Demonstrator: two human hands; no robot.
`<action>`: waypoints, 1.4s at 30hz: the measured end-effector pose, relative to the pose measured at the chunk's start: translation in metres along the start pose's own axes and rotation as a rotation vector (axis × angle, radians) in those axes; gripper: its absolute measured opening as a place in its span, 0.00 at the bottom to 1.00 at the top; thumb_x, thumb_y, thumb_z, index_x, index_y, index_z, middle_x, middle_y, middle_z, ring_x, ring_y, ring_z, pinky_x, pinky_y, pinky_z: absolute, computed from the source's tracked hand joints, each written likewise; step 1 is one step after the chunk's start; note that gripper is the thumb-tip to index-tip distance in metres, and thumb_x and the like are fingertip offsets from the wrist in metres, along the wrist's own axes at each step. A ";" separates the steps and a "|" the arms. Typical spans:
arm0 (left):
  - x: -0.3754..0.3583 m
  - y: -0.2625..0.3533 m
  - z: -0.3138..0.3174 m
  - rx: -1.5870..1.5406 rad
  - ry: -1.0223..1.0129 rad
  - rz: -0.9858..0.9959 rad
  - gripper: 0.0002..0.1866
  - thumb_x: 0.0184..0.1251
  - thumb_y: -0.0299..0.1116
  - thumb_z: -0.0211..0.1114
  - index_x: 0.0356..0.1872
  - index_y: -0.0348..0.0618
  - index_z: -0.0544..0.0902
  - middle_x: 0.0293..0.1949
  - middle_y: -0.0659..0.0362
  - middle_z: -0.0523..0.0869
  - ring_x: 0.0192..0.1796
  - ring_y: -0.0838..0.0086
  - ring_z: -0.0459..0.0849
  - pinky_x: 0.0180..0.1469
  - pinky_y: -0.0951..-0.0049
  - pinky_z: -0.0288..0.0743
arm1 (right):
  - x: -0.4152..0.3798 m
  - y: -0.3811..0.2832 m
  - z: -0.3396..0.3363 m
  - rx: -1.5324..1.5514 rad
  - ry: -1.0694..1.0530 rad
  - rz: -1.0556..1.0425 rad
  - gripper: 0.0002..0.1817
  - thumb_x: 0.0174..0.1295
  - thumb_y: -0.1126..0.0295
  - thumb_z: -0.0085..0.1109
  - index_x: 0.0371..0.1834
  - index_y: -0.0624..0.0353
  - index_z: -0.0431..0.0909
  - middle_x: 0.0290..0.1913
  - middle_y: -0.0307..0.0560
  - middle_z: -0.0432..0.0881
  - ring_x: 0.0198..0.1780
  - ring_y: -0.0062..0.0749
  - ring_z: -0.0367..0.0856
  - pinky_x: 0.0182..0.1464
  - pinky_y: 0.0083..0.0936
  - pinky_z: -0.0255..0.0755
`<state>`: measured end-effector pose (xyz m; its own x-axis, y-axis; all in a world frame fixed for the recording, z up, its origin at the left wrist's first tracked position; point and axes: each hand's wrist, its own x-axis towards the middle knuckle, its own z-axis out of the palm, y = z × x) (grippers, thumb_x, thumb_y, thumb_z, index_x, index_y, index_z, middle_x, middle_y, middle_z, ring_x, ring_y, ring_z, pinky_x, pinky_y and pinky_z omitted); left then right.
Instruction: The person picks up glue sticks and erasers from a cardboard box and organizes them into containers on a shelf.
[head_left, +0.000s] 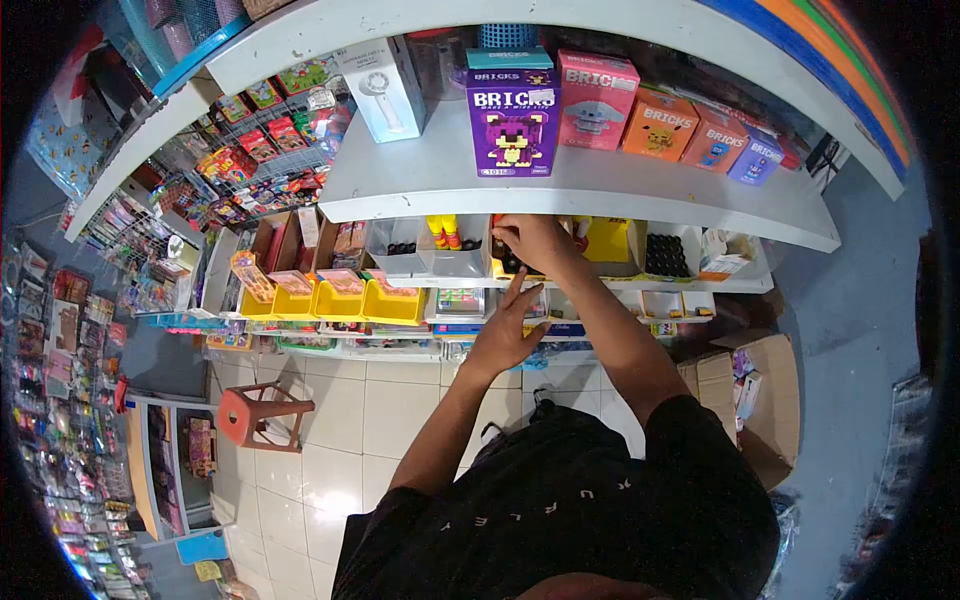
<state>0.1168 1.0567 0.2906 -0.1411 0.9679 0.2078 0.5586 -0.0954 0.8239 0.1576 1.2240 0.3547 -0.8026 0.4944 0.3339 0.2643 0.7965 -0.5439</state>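
My right hand [543, 245] reaches onto the shelf below the top one, over a small box of dark round-topped items [506, 262]. Its fingers are bent and drawn together at the box; what they hold, if anything, is hidden. Just below, my left hand [506, 338] has its fingers apart, the raised fingertips at the box's front edge and nothing visible in the palm. Beside the box on the left is a clear plastic bin [420, 262] with yellow-and-red figures and black round pieces. To the right, a yellow box [606, 242] is partly covered by my right forearm.
Above my hands juts the grey top shelf [420, 190], bearing a purple BRICKS box [513, 125] and other boxes. Yellow bins [340, 302] line the left. A red stool [250, 415] stands on the tiles; an open cardboard box [772, 400] is at right.
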 end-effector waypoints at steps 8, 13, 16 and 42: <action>-0.001 0.002 -0.004 0.013 0.001 0.019 0.32 0.61 0.33 0.70 0.67 0.42 0.70 0.78 0.47 0.52 0.67 0.48 0.73 0.63 0.58 0.74 | 0.010 0.002 0.000 -0.127 -0.069 0.000 0.09 0.60 0.68 0.61 0.37 0.58 0.88 0.40 0.55 0.86 0.42 0.48 0.84 0.49 0.38 0.77; 0.000 0.001 -0.005 -0.007 -0.023 -0.010 0.32 0.61 0.33 0.70 0.67 0.42 0.70 0.78 0.49 0.52 0.67 0.50 0.74 0.63 0.59 0.74 | 0.014 -0.011 -0.003 -0.208 -0.147 -0.003 0.09 0.55 0.76 0.59 0.37 0.65 0.85 0.40 0.60 0.84 0.42 0.50 0.85 0.46 0.42 0.79; 0.001 -0.002 -0.005 -0.009 -0.017 0.018 0.32 0.61 0.33 0.69 0.67 0.42 0.70 0.78 0.49 0.52 0.67 0.49 0.74 0.63 0.58 0.74 | 0.012 -0.012 -0.003 -0.199 -0.165 0.012 0.09 0.52 0.77 0.60 0.35 0.68 0.84 0.39 0.63 0.84 0.42 0.52 0.85 0.46 0.43 0.79; 0.002 -0.010 0.002 0.042 -0.074 0.076 0.33 0.61 0.31 0.70 0.67 0.43 0.69 0.77 0.41 0.51 0.70 0.49 0.68 0.65 0.58 0.71 | -0.082 -0.028 -0.027 0.221 0.119 -0.094 0.10 0.61 0.72 0.62 0.43 0.65 0.82 0.38 0.52 0.82 0.39 0.43 0.83 0.46 0.35 0.77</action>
<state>0.1125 1.0602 0.2818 -0.0373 0.9729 0.2282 0.5991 -0.1610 0.7843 0.2301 1.1705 0.3630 -0.7464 0.4693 0.4718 0.0574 0.7518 -0.6569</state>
